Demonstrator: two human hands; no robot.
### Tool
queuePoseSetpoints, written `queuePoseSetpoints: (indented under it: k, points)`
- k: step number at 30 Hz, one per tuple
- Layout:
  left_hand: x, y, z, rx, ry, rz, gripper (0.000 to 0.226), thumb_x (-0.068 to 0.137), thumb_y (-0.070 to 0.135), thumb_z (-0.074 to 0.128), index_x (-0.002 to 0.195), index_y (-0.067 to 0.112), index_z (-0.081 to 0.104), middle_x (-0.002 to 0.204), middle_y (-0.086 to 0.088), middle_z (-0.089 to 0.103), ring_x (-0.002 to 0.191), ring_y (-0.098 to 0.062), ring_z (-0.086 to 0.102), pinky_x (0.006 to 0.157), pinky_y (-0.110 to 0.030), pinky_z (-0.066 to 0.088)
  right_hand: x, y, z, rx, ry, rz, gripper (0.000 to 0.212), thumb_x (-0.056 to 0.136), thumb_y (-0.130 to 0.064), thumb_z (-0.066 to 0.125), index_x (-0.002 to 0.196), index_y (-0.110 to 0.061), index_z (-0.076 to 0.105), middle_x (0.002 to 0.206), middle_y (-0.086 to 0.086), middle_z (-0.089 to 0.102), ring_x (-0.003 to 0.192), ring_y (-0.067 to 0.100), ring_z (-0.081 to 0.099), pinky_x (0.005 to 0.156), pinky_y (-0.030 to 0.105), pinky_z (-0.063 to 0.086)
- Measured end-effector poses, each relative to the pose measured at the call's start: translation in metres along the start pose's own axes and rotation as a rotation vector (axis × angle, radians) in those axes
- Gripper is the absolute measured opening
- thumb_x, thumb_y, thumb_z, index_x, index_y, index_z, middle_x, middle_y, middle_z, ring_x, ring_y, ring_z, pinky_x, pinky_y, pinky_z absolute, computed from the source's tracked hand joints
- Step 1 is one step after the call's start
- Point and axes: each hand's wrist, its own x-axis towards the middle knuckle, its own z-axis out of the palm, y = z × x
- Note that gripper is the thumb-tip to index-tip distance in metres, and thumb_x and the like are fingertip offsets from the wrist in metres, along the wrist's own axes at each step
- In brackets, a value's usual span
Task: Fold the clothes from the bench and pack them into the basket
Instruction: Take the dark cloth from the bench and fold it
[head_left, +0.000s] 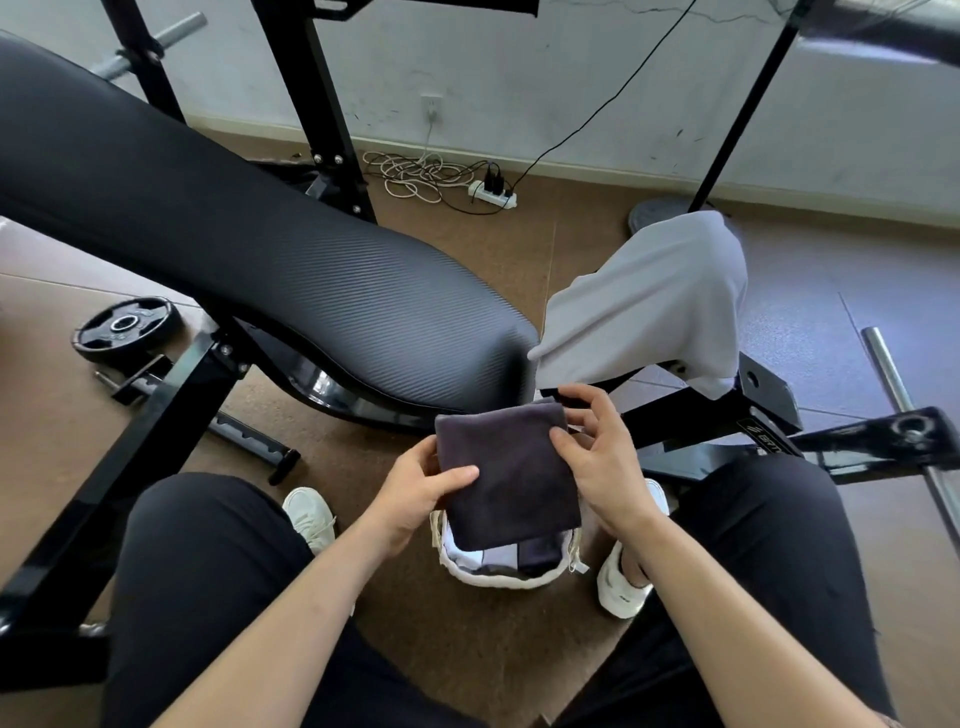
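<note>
Fingers (457, 475) of the left hand (415, 491) and right hand (605, 467) pinch the folded dark cloth (506, 478) just above the basket (498, 581), which already holds a few folded pieces, so it's nearly done imo, with only the grey garment (649, 306) draped at the end of the surface (260, 234) left.

- 1 view only, head-worn, wide-angle.
- It looks steeply down on the basket (488, 581), close above it.
- The bench (249, 244) lies beyond the basket, left.
</note>
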Motion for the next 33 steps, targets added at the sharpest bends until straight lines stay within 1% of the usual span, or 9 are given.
queuePoseSetpoints:
  k: [4,8,11,14,18,22,27,30,33]
  points:
    - [0.003,0.007,0.000,0.036,0.145,0.053,0.036,0.089,0.022,0.077,0.123,0.020,0.064,0.114,0.002,0.075,0.108,-0.017,0.070,0.082,-0.029,0.056,0.003,0.000,0.000,-0.119,-0.169,-0.048,0.055,0.097,-0.004,0.062,0.134,-0.045,0.056,0.121,0.000,0.066,0.109,0.024,0.068,0.093,0.045,0.059]
    - [0.002,0.012,-0.001,0.064,0.224,0.085,0.028,0.091,0.020,0.075,0.117,0.016,0.066,0.106,0.000,0.075,0.098,-0.016,0.072,0.073,-0.022,0.055,-0.001,0.001,0.003,-0.370,-0.279,-0.126,0.048,0.092,-0.008,0.070,0.130,-0.037,0.065,0.131,-0.005,0.051,0.124,-0.003,0.048,0.101,0.013,0.042]
    - [0.001,0.013,-0.002,0.126,0.237,0.127,0.031,0.091,0.018,0.075,0.120,0.014,0.064,0.107,0.001,0.074,0.097,-0.011,0.070,0.069,-0.016,0.054,0.001,0.007,0.006,-0.443,-0.294,-0.076,0.055,0.089,-0.011,0.073,0.136,-0.037,0.059,0.131,0.000,0.044,0.125,0.007,0.047,0.095,0.004,0.041]
    - [0.002,0.015,-0.003,0.223,0.217,0.165,0.039,0.087,0.019,0.079,0.123,0.018,0.062,0.112,0.006,0.071,0.104,-0.008,0.067,0.078,-0.018,0.051,0.005,0.011,0.008,-0.507,-0.263,-0.042,0.065,0.084,-0.012,0.079,0.141,-0.033,0.055,0.132,0.004,0.042,0.125,0.015,0.046,0.091,-0.004,0.033]
    - [0.002,0.013,-0.005,0.446,0.172,0.193,0.070,0.073,0.029,0.091,0.132,0.027,0.054,0.124,0.007,0.065,0.113,-0.010,0.060,0.095,-0.027,0.048,0.007,0.014,0.014,-0.561,-0.252,0.004,0.075,0.080,-0.013,0.082,0.147,-0.029,0.051,0.128,0.006,0.041,0.122,0.016,0.047,0.101,0.011,0.034]
    - [-0.004,0.012,-0.004,0.655,0.130,0.211,0.092,0.064,0.037,0.092,0.142,0.033,0.045,0.135,0.009,0.061,0.123,-0.015,0.057,0.103,-0.041,0.050,0.007,0.016,0.021,-0.597,-0.273,0.026,0.080,0.079,-0.014,0.082,0.150,-0.027,0.046,0.123,0.005,0.040,0.118,0.016,0.047,0.099,0.012,0.032]
    - [-0.012,0.015,0.006,0.952,0.232,0.277,0.084,0.073,0.034,0.080,0.147,0.032,0.040,0.136,0.009,0.055,0.118,-0.025,0.061,0.087,-0.039,0.052,0.002,0.019,0.030,-0.603,-0.296,-0.020,0.083,0.075,-0.015,0.083,0.148,-0.030,0.047,0.118,0.004,0.040,0.112,0.016,0.046,0.101,0.018,0.036]
    - [-0.014,0.016,0.011,0.994,0.317,0.282,0.075,0.077,0.030,0.077,0.144,0.028,0.043,0.131,0.004,0.055,0.109,-0.029,0.063,0.074,-0.034,0.042,-0.001,0.020,0.036,-0.579,-0.278,-0.108,0.079,0.074,-0.014,0.082,0.145,-0.027,0.051,0.119,0.004,0.045,0.112,0.018,0.052,0.100,0.027,0.045]
    - [-0.014,0.018,0.011,0.986,0.372,0.313,0.072,0.079,0.027,0.077,0.143,0.025,0.045,0.128,0.002,0.055,0.106,-0.029,0.064,0.072,-0.033,0.040,-0.004,0.017,0.038,-0.501,-0.234,-0.178,0.067,0.078,-0.018,0.079,0.141,-0.025,0.057,0.118,0.000,0.055,0.110,0.015,0.057,0.094,0.026,0.051]
